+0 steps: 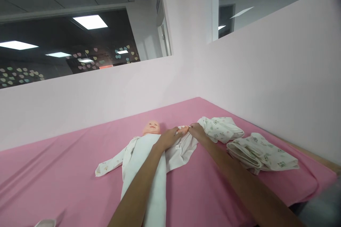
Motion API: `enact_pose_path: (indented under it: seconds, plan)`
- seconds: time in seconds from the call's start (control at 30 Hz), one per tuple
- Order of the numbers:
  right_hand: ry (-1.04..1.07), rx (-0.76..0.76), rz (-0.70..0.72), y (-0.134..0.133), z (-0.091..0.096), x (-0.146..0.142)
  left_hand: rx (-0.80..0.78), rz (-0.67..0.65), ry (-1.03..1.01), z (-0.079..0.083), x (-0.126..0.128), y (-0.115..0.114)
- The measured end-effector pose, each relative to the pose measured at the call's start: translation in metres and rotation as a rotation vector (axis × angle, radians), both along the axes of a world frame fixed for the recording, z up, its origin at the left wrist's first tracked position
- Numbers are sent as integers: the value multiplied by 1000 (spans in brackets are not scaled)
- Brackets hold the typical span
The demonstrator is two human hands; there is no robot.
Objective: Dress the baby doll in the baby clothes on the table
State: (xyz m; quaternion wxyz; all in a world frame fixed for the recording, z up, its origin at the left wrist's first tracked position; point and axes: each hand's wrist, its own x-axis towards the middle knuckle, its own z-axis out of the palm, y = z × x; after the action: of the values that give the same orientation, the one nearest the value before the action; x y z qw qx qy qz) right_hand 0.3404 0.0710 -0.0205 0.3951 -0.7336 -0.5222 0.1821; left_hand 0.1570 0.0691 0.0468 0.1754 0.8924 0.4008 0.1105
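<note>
A baby doll (pixel 151 127) lies on its back on a pink-covered surface, its body covered by a white cloth (pixel 149 156). A patterned white baby shirt (pixel 130 152) lies under it, one sleeve stretched out to the left. The shirt's other side (pixel 181 154) is folded open, showing a small label. My left hand (pixel 169 138) is closed at the doll's small hand (pixel 183 130), seemingly around its arm. Just right of that, my right hand (pixel 197 131) pinches the shirt fabric by the doll's fingers. My fingers partly hide both grips.
Two folded patterned cloths lie to the right: one cloth (pixel 222 127) close beyond my right hand, another cloth (pixel 262 152) beside my right forearm. White walls (pixel 266 78) with windows border the pink sheet (pixel 66 170). A pale object (pixel 45 223) shows at the bottom left edge.
</note>
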Motion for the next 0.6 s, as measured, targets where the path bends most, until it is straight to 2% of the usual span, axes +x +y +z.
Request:
enact_pose_path:
  seconds: [0.13,0.23,0.4,0.6]
  plan:
    - [-9,-20,23,-3,1,1,-50,4,91,-3,0,1]
    - [-44,-17,10,-9,8,-2,-28,4,165,-8,2,4]
    - [-191,62,-37,-26,24,-20,43,84,199,-19,9,9]
    - [-305,169,104,-40,29,-58,156,80,222,-26,12,16]
